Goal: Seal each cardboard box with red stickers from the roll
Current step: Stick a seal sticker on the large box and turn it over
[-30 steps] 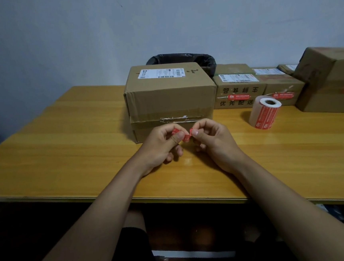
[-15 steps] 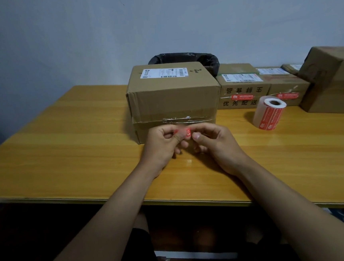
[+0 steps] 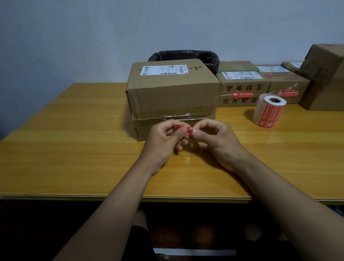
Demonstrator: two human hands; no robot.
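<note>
A: Both hands pinching the red sticker (image 3: 182,129), left hand (image 3: 163,140) + right hand (image 3: 215,139), just in front of the box (image 3: 172,97) seam.

B: Peel the backing slow, keep the sticker flat, centre it across the seam, then press down. Roll (image 3: 269,109) sits to your right on the table (image 3: 65,152).

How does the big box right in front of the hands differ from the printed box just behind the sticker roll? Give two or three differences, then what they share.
The big box stands taller than the printed box. The big box's front seam carries only clear tape and no red sticker; the printed box already has a red sticker across its front. The big box's front is plain; the printed box's shows dark characters. Both are brown cardboard with a white label on top.
</note>
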